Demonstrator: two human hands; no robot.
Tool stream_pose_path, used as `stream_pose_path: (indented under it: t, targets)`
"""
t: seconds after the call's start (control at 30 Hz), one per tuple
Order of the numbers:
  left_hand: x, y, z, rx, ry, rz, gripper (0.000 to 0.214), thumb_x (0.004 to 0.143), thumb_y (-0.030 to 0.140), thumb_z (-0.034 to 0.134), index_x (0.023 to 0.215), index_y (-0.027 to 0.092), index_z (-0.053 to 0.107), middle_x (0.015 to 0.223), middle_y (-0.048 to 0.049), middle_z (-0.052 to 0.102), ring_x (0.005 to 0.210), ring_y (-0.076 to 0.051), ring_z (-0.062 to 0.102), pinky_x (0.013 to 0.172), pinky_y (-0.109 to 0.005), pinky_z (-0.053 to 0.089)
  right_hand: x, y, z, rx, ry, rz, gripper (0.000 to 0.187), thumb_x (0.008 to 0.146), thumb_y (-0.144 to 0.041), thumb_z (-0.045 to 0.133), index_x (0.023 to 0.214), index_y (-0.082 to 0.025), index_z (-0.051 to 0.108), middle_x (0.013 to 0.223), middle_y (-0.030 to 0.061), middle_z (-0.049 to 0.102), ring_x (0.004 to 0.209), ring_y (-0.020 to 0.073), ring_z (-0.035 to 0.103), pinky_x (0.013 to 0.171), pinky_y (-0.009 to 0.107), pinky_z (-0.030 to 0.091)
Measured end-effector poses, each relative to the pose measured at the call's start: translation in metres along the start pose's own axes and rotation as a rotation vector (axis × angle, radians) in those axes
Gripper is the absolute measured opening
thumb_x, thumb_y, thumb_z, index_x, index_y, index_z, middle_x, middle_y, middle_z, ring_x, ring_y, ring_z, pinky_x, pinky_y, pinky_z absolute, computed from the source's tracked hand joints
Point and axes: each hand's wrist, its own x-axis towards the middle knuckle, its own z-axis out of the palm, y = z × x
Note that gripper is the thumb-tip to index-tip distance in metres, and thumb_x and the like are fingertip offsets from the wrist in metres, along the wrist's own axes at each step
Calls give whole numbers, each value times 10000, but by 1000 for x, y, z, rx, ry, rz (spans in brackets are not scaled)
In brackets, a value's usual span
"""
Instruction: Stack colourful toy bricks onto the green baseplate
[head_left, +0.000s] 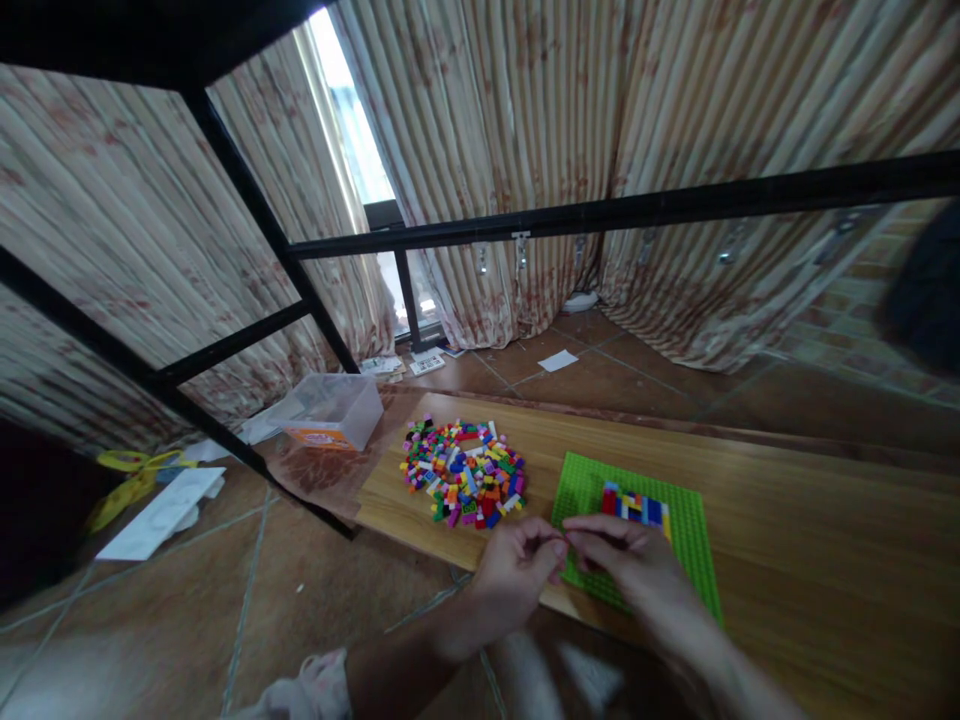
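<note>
Left hand and right hand meet over the plate's near left edge, fingertips pinched nearly closed, and what's between them, I can't tell! Left of it, loose bricks heap on the table; a build sits on the plate: bricks look light, stiff, probably slick, best pinched by opposite sides

- Orange label on the clear plastic box: pale lettering, too small and blurred to read.
- White card on the floor by the window: dark printed marks, equally unreadable.
</note>
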Motion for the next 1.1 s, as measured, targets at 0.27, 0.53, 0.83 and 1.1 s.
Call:
stream_pose_path:
  t: [0.27,0.53,0.83,1.1]
  targets:
    - [23,-4,-21,577,-6,200,143,829,270,543,795,192,658,757,-28,624,720,-151,578,655,-255,436,24,18,-53,-272,230,-148,246,702,-401,638,823,-213,743,810,47,732,715,207,663,703,351,517]
    - [62,-5,-31,1260,0,313,143,842,156,509,809,180,647,898,-78,617,857,-205,580,775,-338,453,46,44,-88,-654,330,-206,319,828,-293,485,1064,-184,669,923,69,730,814,222,674,800,393,510]
    - [58,-3,-49,1213,84,468,162,864,211,506,965,198,632,967,-72,619,888,-196,588,813,-340,483,71,42,-79,-892,243,-357,327,866,-217,455,1129,-212,649,1075,67,699,995,211,628,904,370,470]
    - [55,-13,-159,1049,615,277,276,838,320,499,1012,163,644,958,-82,622,732,-176,594,671,-302,496,78,47,-83,-919,164,-349,323,863,-196,473,1132,-212,650,1071,68,698,984,197,626,908,346,469]
